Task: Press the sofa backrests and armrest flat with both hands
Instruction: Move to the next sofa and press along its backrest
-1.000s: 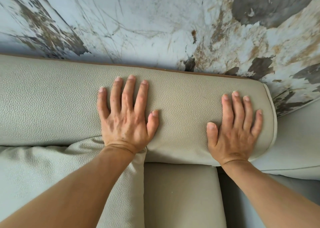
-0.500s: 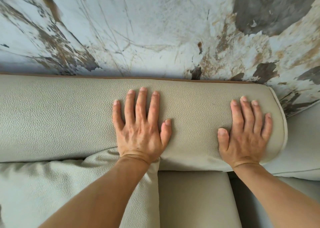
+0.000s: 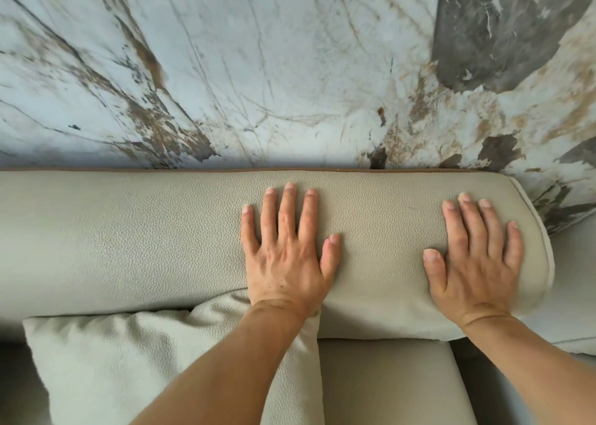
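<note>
We look straight down on the backrest [image 3: 161,237], a long roll of pebbled beige leather running across the view from the left edge to a rounded end cap at the right, with a thin brown piping along its far edge. Our left hand [image 3: 285,257] lies palm down on its top, a little right of the middle, fingers spread and pointing toward the wall [image 3: 258,70]; nothing is grasped, the hand is flat and open against the leather. Our right hand [image 3: 474,263] lies the same way near the right end, just short of the seam of the end cap, also flat and open, thumb held out to the left, fingers closer together than on the left hand. The two hands are well apart along the roll. Both forearms are bare and come up from the bottom edge. Under the left wrist a loose cushion [image 3: 129,360] of the same pale leather leans against the near side of the backrest, its upper corner touching the roll. Right of it, below the backrest, is the seat [image 3: 387,382], smooth and flat. At far right a second pale upholstered piece [image 3: 574,311] sits just beside the end cap (whether it is the armrest we cannot tell). The wall behind is marble-patterned, white with brown and grey veins.
</note>
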The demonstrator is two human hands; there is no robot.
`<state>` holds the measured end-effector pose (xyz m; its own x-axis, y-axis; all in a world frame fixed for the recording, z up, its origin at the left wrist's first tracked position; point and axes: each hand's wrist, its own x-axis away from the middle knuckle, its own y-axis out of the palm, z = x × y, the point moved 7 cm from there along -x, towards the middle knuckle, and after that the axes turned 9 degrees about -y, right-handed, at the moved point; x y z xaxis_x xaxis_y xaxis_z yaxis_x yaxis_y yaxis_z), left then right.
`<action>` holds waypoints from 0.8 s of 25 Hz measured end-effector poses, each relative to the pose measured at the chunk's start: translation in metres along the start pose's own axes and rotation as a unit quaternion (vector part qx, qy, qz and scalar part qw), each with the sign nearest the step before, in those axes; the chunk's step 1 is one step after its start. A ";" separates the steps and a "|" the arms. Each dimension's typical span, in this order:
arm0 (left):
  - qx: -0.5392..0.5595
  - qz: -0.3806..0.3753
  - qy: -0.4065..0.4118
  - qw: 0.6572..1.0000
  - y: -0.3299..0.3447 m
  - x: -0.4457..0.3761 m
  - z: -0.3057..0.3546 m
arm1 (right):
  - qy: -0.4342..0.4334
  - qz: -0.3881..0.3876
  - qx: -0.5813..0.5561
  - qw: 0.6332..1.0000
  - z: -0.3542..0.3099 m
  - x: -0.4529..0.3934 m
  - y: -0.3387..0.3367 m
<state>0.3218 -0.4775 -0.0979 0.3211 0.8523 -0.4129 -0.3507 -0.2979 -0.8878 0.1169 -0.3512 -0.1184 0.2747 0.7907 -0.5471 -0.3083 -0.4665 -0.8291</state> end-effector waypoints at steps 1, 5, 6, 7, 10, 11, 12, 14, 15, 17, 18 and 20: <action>0.010 -0.027 -0.005 1.000 -0.003 -0.002 0.001 | 0.004 -0.032 -0.002 0.999 0.001 -0.002 -0.003; 0.019 -0.097 0.042 0.994 -0.020 0.013 -0.008 | 0.023 -0.155 -0.006 0.988 0.001 0.001 -0.025; 0.024 -0.119 0.043 0.992 -0.015 0.018 -0.015 | 0.040 -0.189 -0.021 0.981 -0.002 0.001 -0.019; 0.028 -0.143 0.037 0.989 -0.013 0.025 -0.023 | 0.069 -0.211 -0.044 0.974 -0.007 0.000 -0.016; 0.015 -0.210 0.038 0.977 -0.027 0.057 -0.048 | 0.136 -0.266 -0.100 0.949 -0.038 0.018 -0.034; 0.004 -0.231 0.033 0.972 -0.032 0.067 -0.056 | 0.133 -0.292 -0.111 0.941 -0.052 0.027 -0.039; -0.009 -0.254 0.025 0.967 -0.037 0.074 -0.067 | 0.124 -0.318 -0.117 0.933 -0.065 0.036 -0.046; -0.030 -0.284 0.010 0.958 -0.050 0.086 -0.090 | 0.090 -0.363 -0.117 0.920 -0.096 0.051 -0.061; -0.036 -0.293 0.005 0.955 -0.058 0.092 -0.103 | 0.079 -0.376 -0.115 0.916 -0.111 0.058 -0.070; -0.030 -0.295 -0.004 0.955 -0.078 0.100 -0.130 | 0.066 -0.379 -0.110 0.916 -0.141 0.065 -0.091; -0.028 -0.290 -0.007 0.957 -0.089 0.103 -0.146 | 0.062 -0.376 -0.106 0.918 -0.158 0.065 -0.103; -0.034 -0.277 -0.015 0.960 -0.110 0.105 -0.179 | 0.051 -0.370 -0.099 0.922 -0.189 0.061 -0.122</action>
<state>0.5518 -0.4319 -0.0802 0.4168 0.8996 0.1306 -0.0758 0.1776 -0.9812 0.3439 -0.3210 -0.0723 0.4312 0.8845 0.1783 0.1674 0.1157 -0.9791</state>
